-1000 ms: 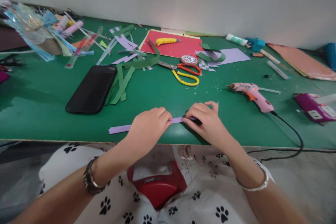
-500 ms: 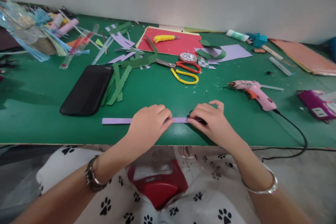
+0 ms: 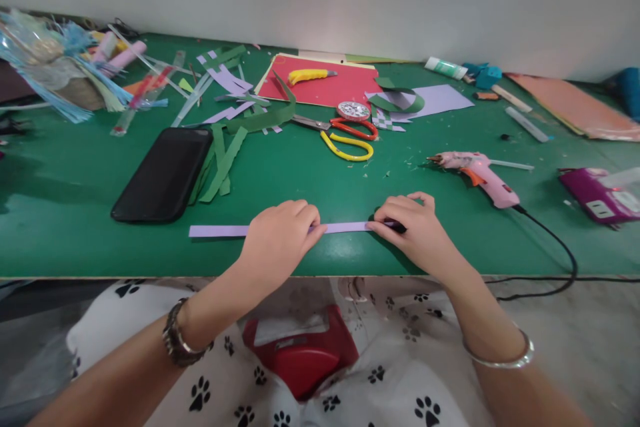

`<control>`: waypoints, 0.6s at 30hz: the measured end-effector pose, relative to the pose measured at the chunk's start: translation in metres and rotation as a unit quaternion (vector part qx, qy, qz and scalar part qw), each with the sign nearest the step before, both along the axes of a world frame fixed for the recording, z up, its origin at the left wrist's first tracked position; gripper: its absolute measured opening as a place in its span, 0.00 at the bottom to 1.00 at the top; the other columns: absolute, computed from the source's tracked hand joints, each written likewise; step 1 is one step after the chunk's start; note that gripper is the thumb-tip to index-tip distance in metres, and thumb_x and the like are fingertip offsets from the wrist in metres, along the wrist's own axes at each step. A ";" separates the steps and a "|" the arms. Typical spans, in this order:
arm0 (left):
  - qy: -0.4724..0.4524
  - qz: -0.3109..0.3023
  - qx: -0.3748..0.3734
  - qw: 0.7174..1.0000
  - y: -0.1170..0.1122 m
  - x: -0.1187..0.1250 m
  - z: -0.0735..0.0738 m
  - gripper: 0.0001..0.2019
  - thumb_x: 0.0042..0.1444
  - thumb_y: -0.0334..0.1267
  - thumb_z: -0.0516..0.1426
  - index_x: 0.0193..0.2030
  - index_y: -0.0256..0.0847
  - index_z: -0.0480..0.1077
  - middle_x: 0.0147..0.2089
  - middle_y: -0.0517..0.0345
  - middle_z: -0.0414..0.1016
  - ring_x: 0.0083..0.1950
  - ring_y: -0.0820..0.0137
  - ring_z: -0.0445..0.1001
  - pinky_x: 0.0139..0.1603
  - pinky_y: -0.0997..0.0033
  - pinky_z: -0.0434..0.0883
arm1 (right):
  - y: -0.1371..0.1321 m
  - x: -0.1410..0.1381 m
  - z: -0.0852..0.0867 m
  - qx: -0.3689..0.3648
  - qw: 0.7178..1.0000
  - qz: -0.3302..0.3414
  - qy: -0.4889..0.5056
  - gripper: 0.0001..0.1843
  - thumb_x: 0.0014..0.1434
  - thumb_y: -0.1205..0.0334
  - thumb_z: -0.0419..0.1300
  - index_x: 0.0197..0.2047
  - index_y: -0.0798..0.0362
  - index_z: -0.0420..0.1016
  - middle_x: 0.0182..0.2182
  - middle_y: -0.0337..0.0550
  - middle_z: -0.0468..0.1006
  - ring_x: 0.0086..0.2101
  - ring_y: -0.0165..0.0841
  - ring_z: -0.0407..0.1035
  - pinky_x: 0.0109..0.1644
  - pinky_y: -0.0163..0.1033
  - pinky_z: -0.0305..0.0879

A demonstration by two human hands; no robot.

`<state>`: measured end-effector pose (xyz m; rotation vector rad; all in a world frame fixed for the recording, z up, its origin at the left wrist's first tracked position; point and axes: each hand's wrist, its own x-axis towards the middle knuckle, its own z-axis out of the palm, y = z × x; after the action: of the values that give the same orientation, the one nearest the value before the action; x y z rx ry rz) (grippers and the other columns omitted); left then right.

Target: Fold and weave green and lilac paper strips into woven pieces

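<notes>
A narrow lilac paper strip [image 3: 218, 231] lies level along the near part of the table. My left hand [image 3: 280, 237] is closed over its middle, with thumb and forefinger pinching it. My right hand [image 3: 415, 230] pinches the strip around its right end, thumb in front and fingers curled. Something dark shows inside the right fingers; I cannot make out what it is. Between the two hands a stretch of strip is visible, while my left palm covers another part.
A black phone [image 3: 163, 175] and green paper strips [image 3: 227, 167] lie left. Behind are scissors [image 3: 350, 147], a yellow cutter [image 3: 310, 75] on red paper [image 3: 345, 83], and a tape roll [image 3: 353, 111]. A pink glue gun [image 3: 475, 173] with its cord [image 3: 560, 247] lies right.
My right hand has slid rightward along the strip, so more of it shows between the hands. My left hand has stayed on the strip. The view has shifted slightly.
</notes>
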<state>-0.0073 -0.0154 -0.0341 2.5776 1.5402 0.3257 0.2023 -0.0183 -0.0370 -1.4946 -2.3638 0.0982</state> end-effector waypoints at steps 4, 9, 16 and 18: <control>0.008 0.002 -0.002 1.000 0.000 0.001 0.001 0.10 0.55 0.38 0.51 0.27 0.39 0.67 0.23 0.61 0.65 0.25 0.74 0.61 0.23 0.74 0.51 | 0.000 -0.001 0.000 0.004 1.000 -0.007 0.001 0.17 0.58 0.53 0.49 0.22 0.52 0.64 0.20 0.33 0.67 0.25 0.27 0.61 0.44 0.40 0.45; 0.019 0.008 -0.023 1.000 0.002 0.002 0.004 0.09 0.54 0.38 0.51 0.27 0.38 0.67 0.23 0.62 0.65 0.24 0.74 0.60 0.22 0.75 0.49 | 0.000 -0.002 -0.001 0.015 1.000 -0.021 -0.002 0.17 0.57 0.53 0.51 0.21 0.53 0.64 0.20 0.33 0.66 0.24 0.27 0.61 0.44 0.41 0.45; 0.018 0.011 -0.011 1.000 0.001 0.001 0.001 0.09 0.54 0.38 0.51 0.25 0.38 0.66 0.23 0.62 0.64 0.24 0.74 0.60 0.22 0.74 0.49 | 0.001 0.007 -0.002 -0.010 0.999 -0.019 0.034 0.16 0.55 0.52 0.52 0.21 0.53 0.65 0.20 0.35 0.68 0.26 0.29 0.62 0.42 0.40 0.50; 0.020 0.013 -0.012 1.000 0.001 0.001 0.001 0.09 0.54 0.38 0.51 0.25 0.38 0.66 0.22 0.62 0.64 0.24 0.74 0.60 0.22 0.74 0.49 | 0.001 0.013 -0.001 -0.025 0.998 -0.013 0.059 0.16 0.55 0.52 0.52 0.21 0.53 0.66 0.20 0.37 0.68 0.25 0.29 0.62 0.39 0.39 0.52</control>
<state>-0.0060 -0.0141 -0.0335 2.5641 1.5811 0.2576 0.2151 -0.0175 -0.0376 -1.4994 -2.2629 0.2336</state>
